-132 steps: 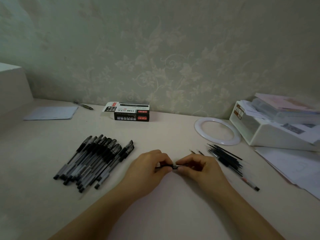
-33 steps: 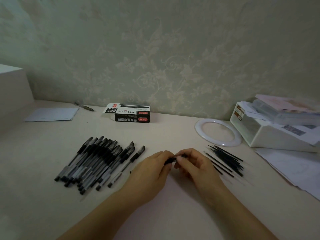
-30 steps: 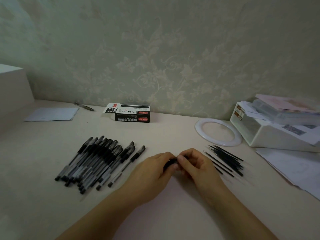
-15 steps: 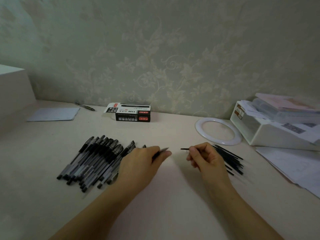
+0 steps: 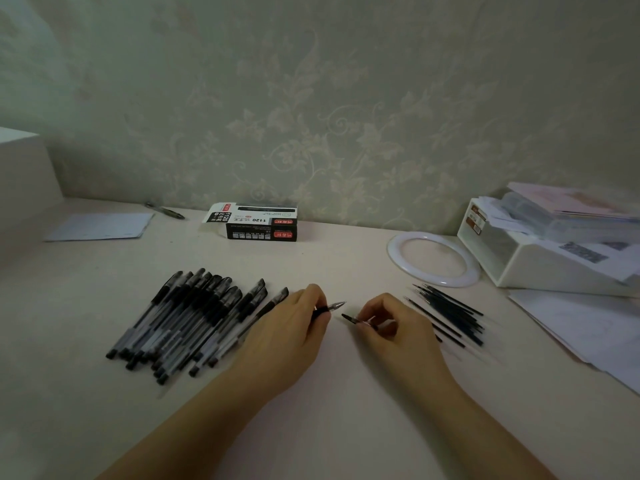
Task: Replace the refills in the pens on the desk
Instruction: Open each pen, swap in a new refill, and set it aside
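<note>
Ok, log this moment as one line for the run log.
step: refill swap | left hand: grips pen, tip exposed | right hand: pinches refill | parts: apart | pens pile: left | loose refills: right

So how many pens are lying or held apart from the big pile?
2: a lone pen at the back by the wall, and a held pen in the left hand, tip showing. Others may be hidden under it.

Your worktop (image 5: 329,427) looks smooth and matt. Pens (image 5: 194,323) show clear plastic barrels with black caps. Pen box (image 5: 256,223) is printed cardboard. Ring (image 5: 433,261) is glossy white plastic. Wallpaper (image 5: 329,116) looks embossed.
</note>
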### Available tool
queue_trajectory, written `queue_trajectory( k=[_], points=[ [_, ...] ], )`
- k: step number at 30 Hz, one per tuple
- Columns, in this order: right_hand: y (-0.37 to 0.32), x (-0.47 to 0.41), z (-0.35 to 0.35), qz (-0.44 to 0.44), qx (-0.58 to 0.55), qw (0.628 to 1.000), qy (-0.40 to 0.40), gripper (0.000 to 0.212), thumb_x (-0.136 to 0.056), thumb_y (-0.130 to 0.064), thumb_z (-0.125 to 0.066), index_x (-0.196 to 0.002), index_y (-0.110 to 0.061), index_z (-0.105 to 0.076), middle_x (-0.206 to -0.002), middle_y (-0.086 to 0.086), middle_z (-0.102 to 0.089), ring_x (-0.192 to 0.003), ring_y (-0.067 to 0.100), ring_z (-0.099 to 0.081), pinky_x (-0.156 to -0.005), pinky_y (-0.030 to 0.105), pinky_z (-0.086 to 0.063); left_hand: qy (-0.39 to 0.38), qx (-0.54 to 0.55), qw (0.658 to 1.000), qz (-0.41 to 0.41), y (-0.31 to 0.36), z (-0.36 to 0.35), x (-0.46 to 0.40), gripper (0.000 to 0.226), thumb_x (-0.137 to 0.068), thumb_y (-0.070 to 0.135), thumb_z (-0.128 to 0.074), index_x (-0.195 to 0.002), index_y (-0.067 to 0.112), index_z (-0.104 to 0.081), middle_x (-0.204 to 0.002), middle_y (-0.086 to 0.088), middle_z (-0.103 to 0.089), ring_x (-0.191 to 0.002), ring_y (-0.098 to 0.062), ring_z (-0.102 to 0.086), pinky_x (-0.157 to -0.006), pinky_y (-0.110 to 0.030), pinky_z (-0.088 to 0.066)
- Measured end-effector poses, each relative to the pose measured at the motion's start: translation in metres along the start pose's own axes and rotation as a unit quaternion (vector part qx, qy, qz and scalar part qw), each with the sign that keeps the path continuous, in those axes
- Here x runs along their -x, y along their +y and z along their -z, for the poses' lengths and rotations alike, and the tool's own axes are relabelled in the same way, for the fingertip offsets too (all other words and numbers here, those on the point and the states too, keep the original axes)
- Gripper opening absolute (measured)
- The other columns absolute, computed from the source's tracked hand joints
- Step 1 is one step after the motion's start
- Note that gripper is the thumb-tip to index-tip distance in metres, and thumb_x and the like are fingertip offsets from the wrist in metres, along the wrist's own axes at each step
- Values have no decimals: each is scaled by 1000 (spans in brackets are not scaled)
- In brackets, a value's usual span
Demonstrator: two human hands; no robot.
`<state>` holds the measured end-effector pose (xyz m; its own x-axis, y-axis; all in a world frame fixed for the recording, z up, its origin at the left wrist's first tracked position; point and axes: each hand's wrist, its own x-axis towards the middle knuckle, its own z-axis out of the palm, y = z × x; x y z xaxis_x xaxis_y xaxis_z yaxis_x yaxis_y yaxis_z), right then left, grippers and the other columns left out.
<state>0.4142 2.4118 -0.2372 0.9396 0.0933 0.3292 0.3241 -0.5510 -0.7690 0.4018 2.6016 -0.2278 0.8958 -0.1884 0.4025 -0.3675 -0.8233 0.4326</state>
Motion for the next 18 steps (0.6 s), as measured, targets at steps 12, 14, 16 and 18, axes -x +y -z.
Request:
queue_trajectory(
  k=[12, 14, 16, 18],
  points=[
    [-2, -1, 2, 24, -41, 999, 16, 5, -90, -37, -64, -85, -37, -63, -88, -20, -67, -80, 3, -63, -69, 13, -48, -10, 42, 998, -37, 1, -1, 1, 5, -97, 33, -49, -95, 29, -48, -88, 14, -54, -76, -5, -52, -66, -36, -50],
    [-4, -1, 2, 27, -54, 998, 21, 4, -89, -41, -65, -88, -37, -65, -89, -18, -68, -83, 5, -63, -70, 14, -49, -7, 46, 998, -49, 2, -2, 1, 4, -97, 35, -50, -96, 31, -48, -89, 16, -54, -73, -5, -52, -64, -33, -49],
    [-6, -1, 2, 38, -57, 998, 17, 6, -88, -42, -66, -89, -37, -67, -89, -17, -68, -85, 6, -63, -70, 15, -48, -5, 57, 997, -56, 2, -3, 2, 6, -96, 37, -51, -98, 33, -47, -89, 18, -52, -74, -2, -52, -60, -25, -46],
    [-6, -1, 1, 62, -42, 997, 3, 6, -88, -39, -67, -87, -34, -69, -85, -16, -68, -83, 8, -62, -68, 16, -47, -10, 76, 995, -57, 2, -5, 1, 9, -95, 40, -51, -100, 34, -45, -88, 20, -51, -77, 4, -51, -57, -14, -39]
  ],
)
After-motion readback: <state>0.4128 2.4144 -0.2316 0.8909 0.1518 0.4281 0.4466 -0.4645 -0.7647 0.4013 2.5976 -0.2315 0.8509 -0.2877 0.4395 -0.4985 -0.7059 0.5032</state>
